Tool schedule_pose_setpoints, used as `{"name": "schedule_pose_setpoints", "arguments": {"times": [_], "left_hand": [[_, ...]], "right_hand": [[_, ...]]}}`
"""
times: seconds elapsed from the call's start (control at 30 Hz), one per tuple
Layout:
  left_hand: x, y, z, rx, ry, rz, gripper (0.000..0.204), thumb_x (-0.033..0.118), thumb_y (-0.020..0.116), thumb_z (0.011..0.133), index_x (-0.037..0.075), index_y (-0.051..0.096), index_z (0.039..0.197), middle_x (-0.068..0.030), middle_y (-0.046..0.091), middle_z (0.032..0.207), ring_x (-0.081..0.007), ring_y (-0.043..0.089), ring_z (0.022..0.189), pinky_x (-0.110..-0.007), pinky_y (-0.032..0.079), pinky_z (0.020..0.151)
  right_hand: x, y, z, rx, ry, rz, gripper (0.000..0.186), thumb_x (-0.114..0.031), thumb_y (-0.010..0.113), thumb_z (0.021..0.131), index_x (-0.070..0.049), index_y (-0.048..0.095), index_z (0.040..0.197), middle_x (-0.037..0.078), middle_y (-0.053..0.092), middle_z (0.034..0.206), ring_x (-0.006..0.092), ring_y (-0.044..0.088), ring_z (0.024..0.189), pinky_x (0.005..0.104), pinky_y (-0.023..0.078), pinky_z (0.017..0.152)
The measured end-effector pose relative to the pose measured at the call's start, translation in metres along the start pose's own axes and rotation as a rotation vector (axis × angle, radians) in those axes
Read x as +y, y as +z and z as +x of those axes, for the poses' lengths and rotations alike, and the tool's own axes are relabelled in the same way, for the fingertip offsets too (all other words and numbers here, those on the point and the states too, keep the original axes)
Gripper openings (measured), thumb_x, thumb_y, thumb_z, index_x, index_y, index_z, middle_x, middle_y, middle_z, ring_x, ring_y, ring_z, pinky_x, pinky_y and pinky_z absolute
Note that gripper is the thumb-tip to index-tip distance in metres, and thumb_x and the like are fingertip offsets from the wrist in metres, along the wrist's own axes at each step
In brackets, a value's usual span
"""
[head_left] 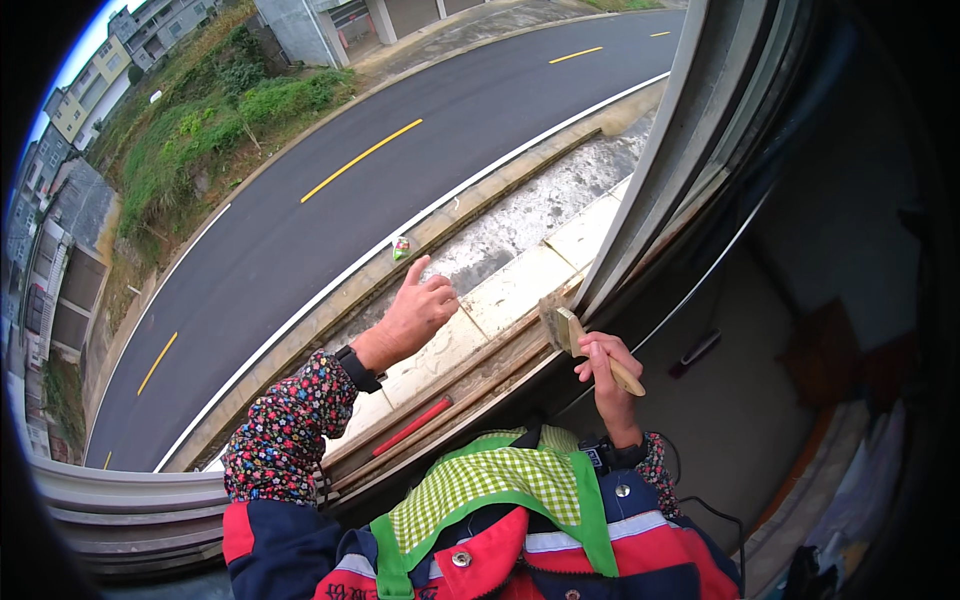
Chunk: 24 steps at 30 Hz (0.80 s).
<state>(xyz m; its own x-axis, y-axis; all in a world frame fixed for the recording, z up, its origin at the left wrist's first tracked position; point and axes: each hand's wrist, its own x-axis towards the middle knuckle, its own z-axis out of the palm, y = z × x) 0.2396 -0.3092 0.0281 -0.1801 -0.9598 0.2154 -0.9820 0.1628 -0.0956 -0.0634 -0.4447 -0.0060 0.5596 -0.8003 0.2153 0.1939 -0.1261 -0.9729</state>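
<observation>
My right hand (612,370) grips the wooden handle of a flat paintbrush (571,332). The brush's bristles point up and left, over the dirty window track (500,380) near the sliding window frame (665,170). Stretched out past the sill, my left hand (415,312) holds nothing that I can see; its index finger extends and the others bend loosely. Just beyond those fingertips shows a small green-and-white packet (401,247), against the kerb by the road; whether it lies there or is in the air I cannot tell. A red stick-like tool (412,426) rests along the track.
Outside, a pale tiled ledge (525,285) runs along the window, with a road (300,240) far below and a grassy bank (215,145) across it. Indoors on the right, a dark-handled brush-like object (697,352) lies on the floor. A thin cable (715,262) hangs beside the window.
</observation>
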Motion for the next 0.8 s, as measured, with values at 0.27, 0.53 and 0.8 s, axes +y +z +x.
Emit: {"name": "schedule_pose_setpoints", "arguments": {"times": [0.27,0.53,0.8], "left_hand": [[0.065,0.013,-0.005,-0.108,0.29,-0.233,0.035,0.014,0.061,0.082,0.001,0.067,0.115,-0.0095,0.064,0.114,-0.0233,0.053,0.123,-0.05,0.032,0.116],[0.066,0.02,-0.005,0.001,0.339,-0.225,0.013,0.014,0.06,0.078,0.004,0.066,0.083,-0.0065,0.062,0.084,-0.0256,0.054,0.111,-0.051,0.033,0.113],[0.065,0.004,0.02,0.045,0.328,-0.228,0.007,0.013,0.06,0.073,0.006,0.062,0.07,-0.0056,0.058,0.074,-0.0235,0.057,0.097,-0.056,0.032,0.115]], "right_hand": [[-0.012,0.004,0.007,0.006,0.012,0.005,0.015,-0.004,0.056,0.1,0.004,0.068,0.095,0.009,0.068,0.105,0.0067,0.056,0.062,0.0237,0.054,0.062],[-0.021,0.003,0.005,0.015,0.022,0.004,0.015,-0.005,0.057,0.1,0.004,0.068,0.095,0.009,0.069,0.105,0.007,0.057,0.062,0.0237,0.054,0.062],[-0.034,0.003,0.009,-0.014,0.019,-0.016,0.018,-0.007,0.054,0.102,0.005,0.067,0.1,0.01,0.067,0.105,0.0086,0.057,0.063,0.0264,0.056,0.067]]}}
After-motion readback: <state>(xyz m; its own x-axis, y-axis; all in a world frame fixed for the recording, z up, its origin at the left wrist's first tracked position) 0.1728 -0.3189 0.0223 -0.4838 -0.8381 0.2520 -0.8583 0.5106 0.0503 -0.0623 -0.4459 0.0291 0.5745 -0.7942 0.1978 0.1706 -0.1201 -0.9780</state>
